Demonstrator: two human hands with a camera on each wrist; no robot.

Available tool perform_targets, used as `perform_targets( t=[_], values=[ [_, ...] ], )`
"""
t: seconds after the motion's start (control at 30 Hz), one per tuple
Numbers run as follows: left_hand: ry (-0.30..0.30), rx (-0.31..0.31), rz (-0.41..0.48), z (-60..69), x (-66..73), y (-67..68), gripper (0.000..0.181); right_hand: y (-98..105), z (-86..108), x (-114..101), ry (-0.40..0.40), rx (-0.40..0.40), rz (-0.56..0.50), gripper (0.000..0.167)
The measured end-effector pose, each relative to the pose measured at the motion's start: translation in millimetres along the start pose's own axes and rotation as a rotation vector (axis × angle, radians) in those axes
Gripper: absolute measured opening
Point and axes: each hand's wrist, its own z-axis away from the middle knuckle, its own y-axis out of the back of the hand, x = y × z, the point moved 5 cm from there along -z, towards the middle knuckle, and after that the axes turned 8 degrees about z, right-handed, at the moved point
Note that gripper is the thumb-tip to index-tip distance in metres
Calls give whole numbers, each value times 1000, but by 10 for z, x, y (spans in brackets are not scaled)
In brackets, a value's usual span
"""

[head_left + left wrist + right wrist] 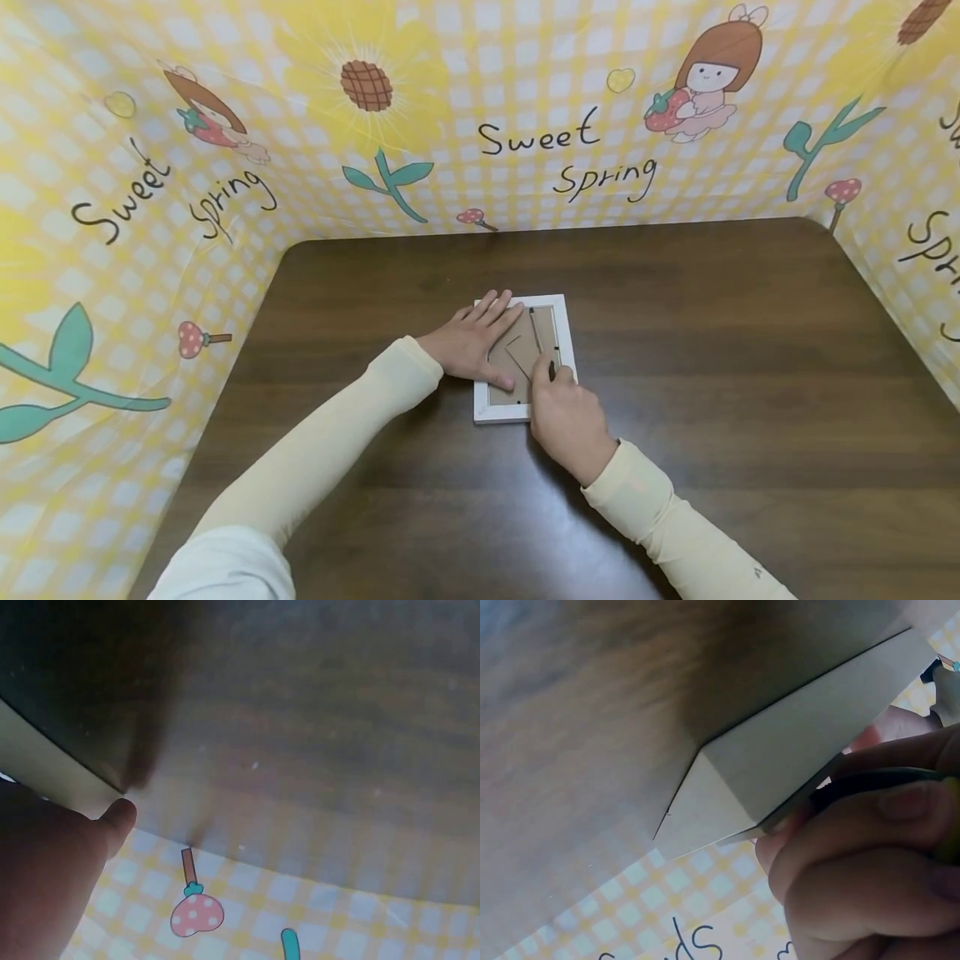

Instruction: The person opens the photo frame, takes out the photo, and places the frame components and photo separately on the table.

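Observation:
A white picture frame (567, 337) lies face down on the dark wooden table, its brown backing board (525, 337) uppermost. Small dark tabs sit along the edge of the backing. My left hand (471, 346) is spread over the left side of the frame, fingers straight, thumb resting on the board. My right hand (572, 417) grips a dark tool (552, 371) over the frame's lower right. Up close in the right wrist view, the tool (870, 782) is black with a yellow-green part, mostly hidden by the curled fingers. A thin line runs from near the right hand toward the top tab.
The brown table (712, 350) stretches out around the frame. A yellow-and-white checked cloth (525, 83) with flowers and lettering stands as a wall along its back and sides.

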Motion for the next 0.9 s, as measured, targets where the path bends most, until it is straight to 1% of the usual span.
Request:
perform_targets(
  t=[0.2,0.4,0.57,0.7,0.9],
  values=[
    [4,12,-11,1,16,-1,127,40,-9,5,-16,-13,-16,46],
    [18,35,-2,-5,42,24,132,82,-3,-12,-51,14,16,43],
    [32,28,-6,4,52,20,133,79,15,-30,-53,4,25,43],
    [27,31,5,5,58,16,133,69,32,-38,-53,-11,24,44],
    [28,26,24,4,32,-13,134,51,27,-66,-49,-1,35,43]
  ],
)
